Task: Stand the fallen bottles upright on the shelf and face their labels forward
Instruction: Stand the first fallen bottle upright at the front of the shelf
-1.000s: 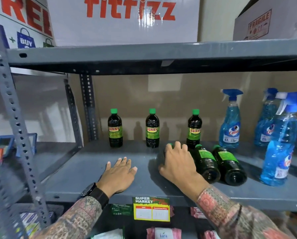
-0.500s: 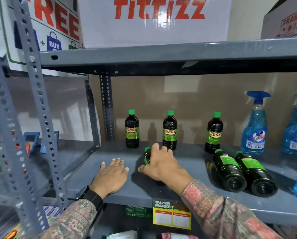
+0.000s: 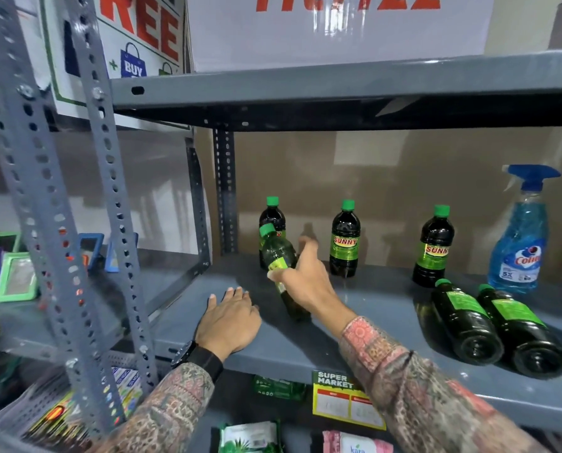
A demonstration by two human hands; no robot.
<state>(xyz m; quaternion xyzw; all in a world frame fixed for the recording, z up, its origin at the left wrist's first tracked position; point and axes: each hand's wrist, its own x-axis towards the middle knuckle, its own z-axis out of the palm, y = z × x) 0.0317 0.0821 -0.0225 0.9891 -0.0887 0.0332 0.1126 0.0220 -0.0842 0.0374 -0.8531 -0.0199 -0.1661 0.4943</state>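
My right hand [image 3: 305, 282] grips a dark green-capped bottle [image 3: 278, 256] around its middle; the bottle is tilted, cap up and to the left, base low over the grey shelf [image 3: 354, 328]. My left hand [image 3: 229, 320] lies flat and open on the shelf near its front edge. Three dark bottles with green caps stand upright at the back: one [image 3: 272, 215] partly hidden behind the held bottle, a middle one [image 3: 345, 238] and a right one [image 3: 433, 246], both showing SUNNY labels. Two more dark bottles [image 3: 467, 320] [image 3: 523, 331] lie on their sides at the right, bases toward me.
A blue spray bottle [image 3: 518, 237] stands at the back right. Perforated metal uprights [image 3: 57, 223] rise at the left, with framed items [image 3: 15, 276] on the neighbouring shelf. The upper shelf [image 3: 338, 83] carries cardboard boxes. A yellow price tag [image 3: 345, 400] hangs below the shelf edge, packets beneath.
My right hand has lifted the fallen bottle off the shelf and tilted it cap-up toward the left. The left hand stays flat. The view has shifted left.
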